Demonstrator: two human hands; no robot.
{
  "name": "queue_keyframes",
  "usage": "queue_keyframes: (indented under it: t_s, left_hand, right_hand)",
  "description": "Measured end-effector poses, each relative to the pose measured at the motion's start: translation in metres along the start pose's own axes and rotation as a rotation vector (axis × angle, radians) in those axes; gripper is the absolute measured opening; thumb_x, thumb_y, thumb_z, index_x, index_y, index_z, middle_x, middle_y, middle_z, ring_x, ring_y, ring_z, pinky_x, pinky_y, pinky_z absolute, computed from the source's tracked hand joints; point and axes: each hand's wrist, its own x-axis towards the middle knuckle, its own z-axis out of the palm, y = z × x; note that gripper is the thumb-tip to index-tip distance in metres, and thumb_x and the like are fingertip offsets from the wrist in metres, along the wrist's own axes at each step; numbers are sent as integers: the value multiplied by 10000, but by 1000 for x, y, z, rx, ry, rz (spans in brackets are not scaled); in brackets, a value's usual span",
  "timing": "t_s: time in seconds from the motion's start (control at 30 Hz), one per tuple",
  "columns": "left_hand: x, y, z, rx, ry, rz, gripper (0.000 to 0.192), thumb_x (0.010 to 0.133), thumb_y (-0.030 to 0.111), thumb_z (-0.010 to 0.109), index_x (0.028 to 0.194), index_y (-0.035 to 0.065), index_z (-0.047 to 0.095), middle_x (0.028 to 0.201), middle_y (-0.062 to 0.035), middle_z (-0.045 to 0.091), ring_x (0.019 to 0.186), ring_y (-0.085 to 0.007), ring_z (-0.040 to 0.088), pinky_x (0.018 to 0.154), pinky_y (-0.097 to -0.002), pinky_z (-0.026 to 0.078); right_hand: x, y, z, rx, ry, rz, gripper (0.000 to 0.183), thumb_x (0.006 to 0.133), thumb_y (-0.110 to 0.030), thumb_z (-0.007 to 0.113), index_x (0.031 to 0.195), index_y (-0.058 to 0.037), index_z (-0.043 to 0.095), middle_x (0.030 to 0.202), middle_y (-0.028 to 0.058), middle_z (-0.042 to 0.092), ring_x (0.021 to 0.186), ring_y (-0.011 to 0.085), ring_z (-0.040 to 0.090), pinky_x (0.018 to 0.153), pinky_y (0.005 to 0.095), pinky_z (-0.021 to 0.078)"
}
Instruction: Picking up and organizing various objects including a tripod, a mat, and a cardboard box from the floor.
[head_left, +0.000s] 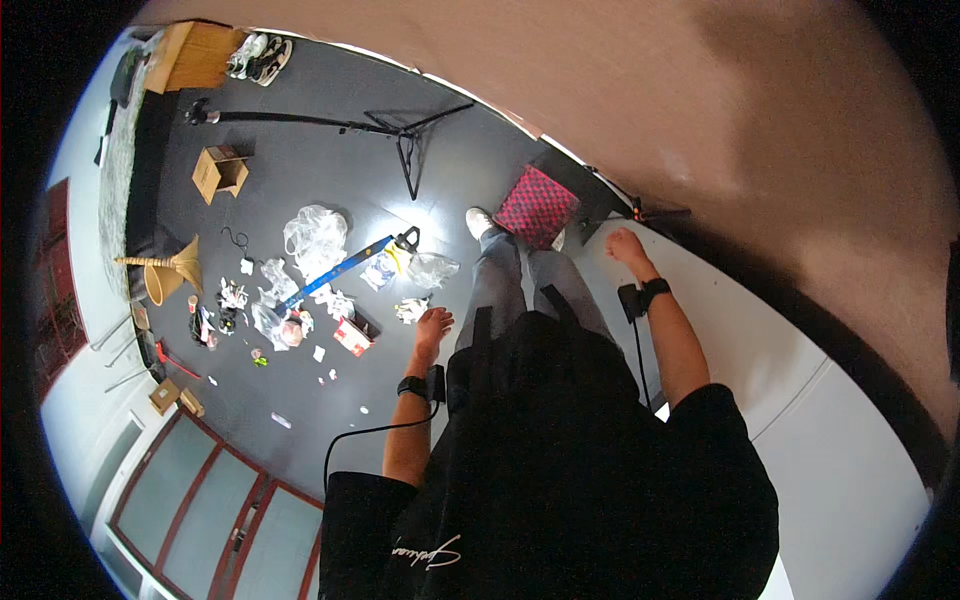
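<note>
My left hand hangs beside my left thigh with its fingers loosely apart, holding nothing. Over on the other side, my right hand is curled into a loose fist near a pale panel; nothing shows in it. Nearest my left hand on the grey floor is a small heap of crumpled litter. Beyond lie clear plastic bags, a red and white carton and a long blue bar with a black loop at one end. A red and black checked box-shaped item stands by my feet.
A black tripod stand lies or leans across the far floor. Further left are an open cardboard box, a straw broom and a yellowish bin. Shoes sit beside a wooden cabinet. Framed doors close off the lower left.
</note>
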Motion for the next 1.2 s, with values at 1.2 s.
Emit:
queue_keyframes:
  t_s: [1.2]
  left_hand:
    - [370,-34,154,316,-365,257,481,879,332,610,1191,-29,552,1070,-115,623,959,-221,559,865,-344,442]
  right_hand:
    - [190,128,158,759,265,287,320,850,-213,621,1131,-107,510,1044,8,544,945,146,502,753,287,395]
